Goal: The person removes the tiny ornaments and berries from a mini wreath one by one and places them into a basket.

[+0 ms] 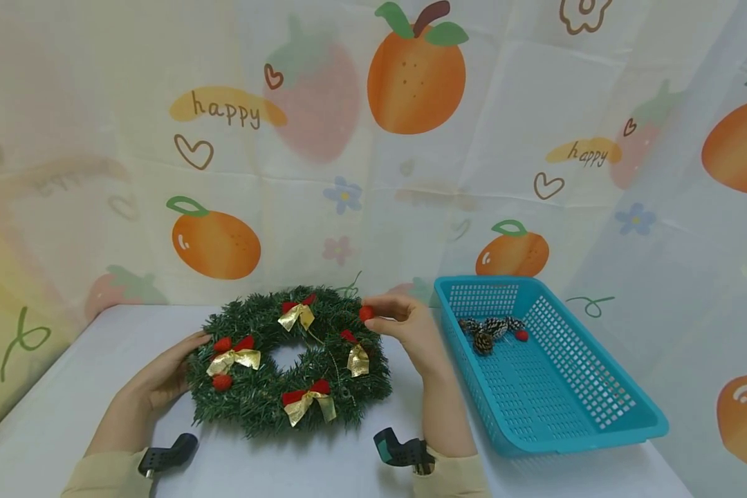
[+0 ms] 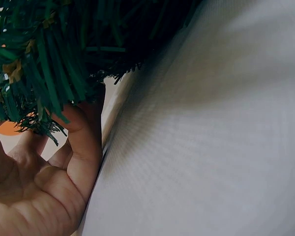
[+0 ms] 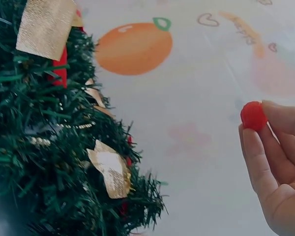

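A green wreath (image 1: 214, 401) with red-and-gold bows lies on the white table, and two red pom-poms sit at its left side, by a bow (image 1: 235, 357). My left hand (image 1: 168, 371) holds the wreath's left edge; in the left wrist view its fingers (image 2: 83, 152) curl in under the branches, with their tips hidden. Between thumb and fingertips, my right hand (image 1: 411, 328) pinches a red pom-pom (image 3: 254, 116). In the head view that pom-pom is at the wreath's upper right edge, while the right wrist view shows a gap between it and the branches.
To the right stands a turquoise plastic basket (image 1: 597, 443). Several pine cones (image 1: 483, 342) and a red pom-pom (image 1: 521, 335) lie at its far end. Behind the table (image 1: 236, 463) hangs a curtain (image 1: 373, 173) printed with fruit. Black camera mounts (image 1: 171, 454) sit on both wrists.
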A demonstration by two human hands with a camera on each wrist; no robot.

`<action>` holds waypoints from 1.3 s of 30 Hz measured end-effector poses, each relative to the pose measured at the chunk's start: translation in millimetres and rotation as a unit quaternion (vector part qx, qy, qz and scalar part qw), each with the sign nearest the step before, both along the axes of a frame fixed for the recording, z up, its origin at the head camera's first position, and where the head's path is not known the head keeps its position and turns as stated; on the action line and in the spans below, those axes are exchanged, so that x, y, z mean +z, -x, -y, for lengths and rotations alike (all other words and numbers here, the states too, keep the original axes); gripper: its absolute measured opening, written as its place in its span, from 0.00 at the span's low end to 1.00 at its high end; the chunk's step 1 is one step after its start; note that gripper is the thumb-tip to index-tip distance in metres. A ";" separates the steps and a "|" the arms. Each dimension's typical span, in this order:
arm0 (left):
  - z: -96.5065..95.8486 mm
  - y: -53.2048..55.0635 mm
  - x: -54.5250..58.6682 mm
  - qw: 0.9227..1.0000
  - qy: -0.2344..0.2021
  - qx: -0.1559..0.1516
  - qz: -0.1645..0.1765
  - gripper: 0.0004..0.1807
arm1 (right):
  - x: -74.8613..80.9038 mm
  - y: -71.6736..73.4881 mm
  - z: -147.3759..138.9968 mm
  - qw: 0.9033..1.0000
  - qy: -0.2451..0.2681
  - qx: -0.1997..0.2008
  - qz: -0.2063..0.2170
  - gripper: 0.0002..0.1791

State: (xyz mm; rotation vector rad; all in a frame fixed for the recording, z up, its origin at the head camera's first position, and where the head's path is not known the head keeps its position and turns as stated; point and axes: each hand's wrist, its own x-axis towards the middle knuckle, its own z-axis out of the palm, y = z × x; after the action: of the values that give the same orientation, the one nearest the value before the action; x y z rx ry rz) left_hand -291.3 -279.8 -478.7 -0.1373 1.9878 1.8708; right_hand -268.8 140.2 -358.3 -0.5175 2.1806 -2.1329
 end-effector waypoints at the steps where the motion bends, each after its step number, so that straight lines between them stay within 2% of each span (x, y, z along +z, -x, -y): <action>1: 0.2 0.0 0.2 1.000 0.000 -0.001 0.001 0.47 | 0.7 -0.2 -1.6 1.000 0.005 -0.004 -0.001 0.22; 8: 1.2 -1.0 1.7 1.000 0.009 -0.012 0.001 0.47 | 5.2 -1.9 -10.4 0.999 0.009 -0.040 -0.007 0.22; 18: -0.7 -1.3 2.0 1.000 0.007 -0.006 0.003 0.48 | 7.5 -1.4 -20.6 0.995 0.034 -0.089 -0.002 0.21; 24: 0.5 -1.2 1.7 1.000 0.015 -0.006 0.002 0.48 | 11.9 -5.1 -29.1 0.990 0.029 -0.138 -0.002 0.20; 29: 0.7 -2.9 1.9 1.000 -0.009 -0.007 0.011 0.47 | 15.9 -7.7 -34.6 0.985 0.014 -0.174 0.011 0.19; 34: -0.2 -3.5 1.8 1.000 -0.010 -0.008 0.009 0.47 | 18.5 -7.6 -40.5 0.977 0.007 -0.210 0.026 0.19; 39: -0.5 -2.2 2.0 1.000 -0.006 -0.011 0.001 0.47 | 18.7 -6.2 -48.2 0.973 0.030 -0.228 0.028 0.19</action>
State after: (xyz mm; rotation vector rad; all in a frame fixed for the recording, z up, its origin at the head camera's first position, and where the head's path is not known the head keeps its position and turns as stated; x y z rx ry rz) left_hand -289.1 -279.3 -476.7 -0.1144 1.9692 1.8675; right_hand -262.6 188.4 -339.5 0.0555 2.3908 -2.3896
